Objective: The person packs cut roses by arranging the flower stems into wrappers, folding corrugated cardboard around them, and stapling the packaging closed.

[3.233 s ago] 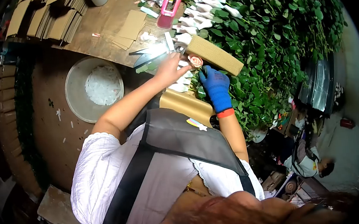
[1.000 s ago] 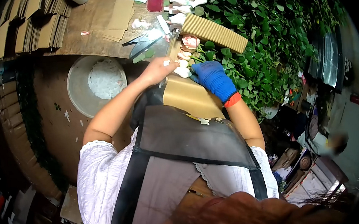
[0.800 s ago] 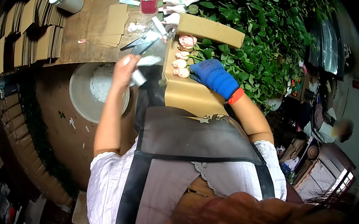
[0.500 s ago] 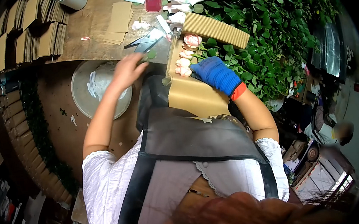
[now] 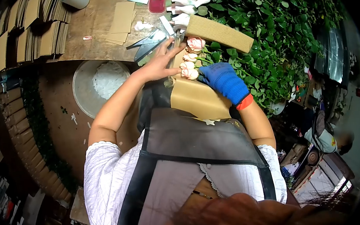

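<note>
Brown wooden table (image 5: 95, 23) ends beside a bin (image 5: 82, 93), open floor (image 5: 56, 109) beyond. Pink roses (image 5: 190, 57) lie on kraft paper (image 5: 198, 98); left hand (image 5: 158, 67) spreads wide, empty, beside them; gloved right hand's (image 5: 222, 79) hold is hidden.

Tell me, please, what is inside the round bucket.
White scraps lie heaped inside the bucket. Whatever is beneath cannot be seen, and the left forearm covers part of its rim.
</note>
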`<state>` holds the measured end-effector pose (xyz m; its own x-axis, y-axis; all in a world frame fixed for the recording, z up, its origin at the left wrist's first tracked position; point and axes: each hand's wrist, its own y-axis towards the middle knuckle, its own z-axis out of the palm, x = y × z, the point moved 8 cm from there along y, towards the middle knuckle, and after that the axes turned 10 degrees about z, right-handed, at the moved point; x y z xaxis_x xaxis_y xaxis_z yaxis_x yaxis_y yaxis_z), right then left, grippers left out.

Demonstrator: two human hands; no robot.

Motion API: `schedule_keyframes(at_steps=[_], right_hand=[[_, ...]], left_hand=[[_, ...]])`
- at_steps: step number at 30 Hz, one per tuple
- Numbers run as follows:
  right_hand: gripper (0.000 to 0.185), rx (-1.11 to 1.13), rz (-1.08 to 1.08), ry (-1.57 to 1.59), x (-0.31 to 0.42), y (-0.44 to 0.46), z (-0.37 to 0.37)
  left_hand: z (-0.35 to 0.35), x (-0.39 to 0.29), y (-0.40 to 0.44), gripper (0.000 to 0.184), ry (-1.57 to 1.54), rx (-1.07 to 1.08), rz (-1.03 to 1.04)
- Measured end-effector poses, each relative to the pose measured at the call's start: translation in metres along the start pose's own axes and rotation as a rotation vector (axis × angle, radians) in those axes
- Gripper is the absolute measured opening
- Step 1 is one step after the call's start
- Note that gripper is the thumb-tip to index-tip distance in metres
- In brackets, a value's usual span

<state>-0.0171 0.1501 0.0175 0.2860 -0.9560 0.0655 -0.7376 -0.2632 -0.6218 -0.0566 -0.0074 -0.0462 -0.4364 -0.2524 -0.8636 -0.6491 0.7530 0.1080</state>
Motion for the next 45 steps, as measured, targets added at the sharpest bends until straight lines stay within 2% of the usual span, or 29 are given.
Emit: schedule_keyframes(at_steps=[5,8,9,10,12,13,17,20,24,27,30,31,33,36,37,40,43,45], right_hand=[[0.024,0.033,-0.104,-0.118,0.013,0.010,0.005],[0.026,0.039,-0.133,-0.179,0.020,0.020,0.009],[0.027,0.067,-0.128,-0.200,0.021,0.025,0.014],[0.027,0.092,-0.123,-0.221,0.021,0.027,0.017],[0.026,0.037,-0.108,-0.097,0.016,0.021,0.012],[0.026,0.009,-0.097,-0.033,0.012,0.017,0.010],[0.024,-0.158,0.142,0.144,-0.013,-0.001,-0.018],[0.025,-0.130,0.113,0.149,-0.008,0.015,0.010],[0.014,-0.094,0.094,-0.044,0.001,0.017,0.002],[0.011,-0.053,0.071,-0.064,0.009,0.021,0.007],[0.012,-0.122,0.024,-0.029,0.007,0.017,0.004],[0.012,-0.147,0.069,0.058,0.001,0.012,-0.001],[0.013,-0.195,0.155,0.229,-0.011,-0.002,-0.013],[0.014,-0.316,0.184,0.265,-0.010,0.006,-0.010],[0.014,-0.252,0.240,0.102,-0.009,0.014,-0.003],[0.019,-0.227,0.227,0.033,-0.004,0.011,-0.008],[0.025,-0.304,0.276,0.295,-0.021,-0.006,-0.012],[0.028,-0.405,0.306,0.255,-0.034,-0.002,-0.016]], left_hand=[[0.004,-0.002,0.009,0.085,-0.010,0.091,-0.084],[0.009,0.013,0.011,0.084,-0.230,0.109,-0.177],[0.011,0.011,0.015,0.097,-0.246,0.124,-0.213],[0.012,0.004,0.019,0.101,-0.127,0.125,-0.198],[0.016,-0.013,0.024,0.110,0.112,0.128,-0.165],[0.020,-0.008,0.023,0.118,0.120,0.099,-0.114],[0.022,-0.002,0.017,0.118,0.074,0.051,-0.088],[0.022,-0.003,0.017,0.117,0.019,0.063,-0.104],[0.024,-0.004,0.019,0.117,0.062,0.096,-0.065],[0.023,-0.002,0.019,0.107,0.030,0.087,-0.157],[0.021,0.006,0.023,0.091,-0.092,-0.108,-0.116],[0.018,0.004,0.021,0.075,-0.077,-0.196,-0.112],[0.018,0.000,0.017,0.070,-0.029,-0.204,-0.109],[0.018,-0.002,0.014,0.058,-0.042,-0.242,-0.119],[0.018,-0.001,0.014,0.055,-0.059,-0.250,-0.132],[0.020,0.009,0.017,0.042,-0.163,-0.310,-0.210],[0.015,0.006,0.019,0.034,-0.175,-0.376,-0.197],[0.013,-0.001,0.016,0.034,-0.162,-0.402,-0.162]])
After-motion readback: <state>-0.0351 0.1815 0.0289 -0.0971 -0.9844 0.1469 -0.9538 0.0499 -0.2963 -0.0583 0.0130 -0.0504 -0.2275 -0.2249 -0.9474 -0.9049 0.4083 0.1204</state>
